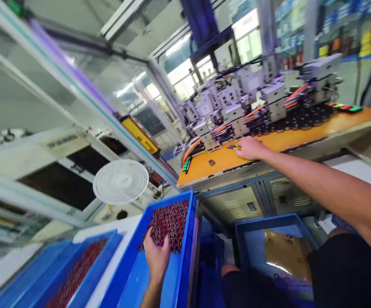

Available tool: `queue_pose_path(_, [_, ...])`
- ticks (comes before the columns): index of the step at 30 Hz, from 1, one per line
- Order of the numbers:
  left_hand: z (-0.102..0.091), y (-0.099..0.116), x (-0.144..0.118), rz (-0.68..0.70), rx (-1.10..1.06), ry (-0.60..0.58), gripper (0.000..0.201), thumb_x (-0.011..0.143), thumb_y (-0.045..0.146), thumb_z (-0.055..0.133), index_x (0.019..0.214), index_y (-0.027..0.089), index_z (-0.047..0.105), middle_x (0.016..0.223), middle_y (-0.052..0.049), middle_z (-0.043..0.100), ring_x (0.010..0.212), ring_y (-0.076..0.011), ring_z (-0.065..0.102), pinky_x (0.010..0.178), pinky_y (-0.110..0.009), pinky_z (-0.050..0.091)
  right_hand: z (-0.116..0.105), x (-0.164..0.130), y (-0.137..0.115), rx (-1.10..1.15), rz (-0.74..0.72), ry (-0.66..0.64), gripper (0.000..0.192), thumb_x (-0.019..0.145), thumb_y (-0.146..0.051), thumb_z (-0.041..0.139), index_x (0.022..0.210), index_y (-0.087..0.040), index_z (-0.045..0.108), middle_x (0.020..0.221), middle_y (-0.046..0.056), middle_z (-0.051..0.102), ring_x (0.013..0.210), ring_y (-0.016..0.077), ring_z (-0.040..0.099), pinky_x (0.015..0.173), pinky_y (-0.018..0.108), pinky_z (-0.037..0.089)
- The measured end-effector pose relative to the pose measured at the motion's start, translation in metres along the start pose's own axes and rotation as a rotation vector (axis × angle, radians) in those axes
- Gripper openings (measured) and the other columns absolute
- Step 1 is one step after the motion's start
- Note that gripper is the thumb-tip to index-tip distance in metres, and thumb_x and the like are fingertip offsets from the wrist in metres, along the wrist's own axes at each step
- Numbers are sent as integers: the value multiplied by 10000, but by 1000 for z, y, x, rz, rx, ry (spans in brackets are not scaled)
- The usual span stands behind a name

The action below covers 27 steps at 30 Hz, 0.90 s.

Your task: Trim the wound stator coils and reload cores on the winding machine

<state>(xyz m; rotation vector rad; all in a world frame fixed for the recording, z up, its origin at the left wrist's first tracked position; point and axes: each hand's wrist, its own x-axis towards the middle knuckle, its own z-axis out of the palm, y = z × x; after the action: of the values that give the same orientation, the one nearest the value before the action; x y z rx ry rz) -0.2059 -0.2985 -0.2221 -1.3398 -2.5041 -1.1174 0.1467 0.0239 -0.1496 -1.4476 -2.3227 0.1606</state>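
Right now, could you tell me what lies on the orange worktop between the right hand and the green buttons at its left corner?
In the head view, one small dark round part lies on the orange worktop between the right hand and the green buttons; otherwise that stretch is bare.

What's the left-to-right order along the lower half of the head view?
Blue tray of small reddish parts → white fan → left hand in the blue bin of small parts → blue crate with a brown sheet → right forearm, its right hand up on the orange table.
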Motion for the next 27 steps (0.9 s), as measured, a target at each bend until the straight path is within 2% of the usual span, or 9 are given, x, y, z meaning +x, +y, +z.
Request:
queue_pose_path(3, [16,64,18,173,-34,-12,430,806,351,624,1192,178,549,1251,-170,593,1273,-365,515,1126,-512,364,-10,-6,-4,-7,6,-2,320,965,-366,593,1202,-152,598,1243,98,598,1103,227,603,952,449,518])
queue_pose_path(6, [51,133,44,259,-174,-105,309,761,365,684,1027,217,632,1113,-108,685,1215,-345,568,1122,-462,364,-18,-12,-6,-94,-43,-10,308,974,-361,579,1208,-161,596,1238,94,600,1083,217,610,932,434,532])
queue_pose_path(10, [101,212,78,193,-298,-157,458,730,307,762,1144,175,619,1022,-100,711,1061,-318,651,1004,-471,454,-20,-13,-4,-143,-135,-35,314,971,-361,585,1206,-154,594,1218,89,607,1064,215,619,912,426,542])
queue_pose_path(13, [126,248,96,87,-337,-164,413,837,342,700,1190,153,599,1094,-91,684,1018,-261,654,943,-490,490,-19,-9,-1,-119,-164,-36,321,970,-362,586,1216,-154,589,1226,90,603,1070,218,616,914,429,541])
queue_pose_path(16, [132,261,100,16,-420,-162,350,896,331,640,1198,160,593,1127,-80,662,1010,-236,645,917,-486,510,-16,-5,2,-91,-170,-29,320,972,-363,583,1216,-157,590,1233,91,601,1079,221,613,923,432,537])
queue_pose_path(19, [118,256,81,14,-578,-171,554,774,242,738,1280,169,524,1021,-56,669,905,-216,670,903,-454,525,-12,-3,4,-63,-175,-20,311,972,-360,583,1208,-158,594,1229,90,603,1074,218,614,921,429,538])
queue_pose_path(22, [96,242,39,38,-784,-209,716,697,251,745,1337,170,435,981,-52,677,812,-186,697,861,-403,558,-12,-4,5,-15,-179,4,306,970,-357,588,1199,-155,597,1214,89,609,1056,212,620,907,420,545])
queue_pose_path(27, [58,221,-53,37,-1003,-244,717,644,336,782,1266,181,461,995,-80,723,899,-196,723,867,-371,578,-22,-12,-1,101,-207,101,311,964,-359,598,1195,-151,599,1210,88,611,1058,213,621,914,429,541])
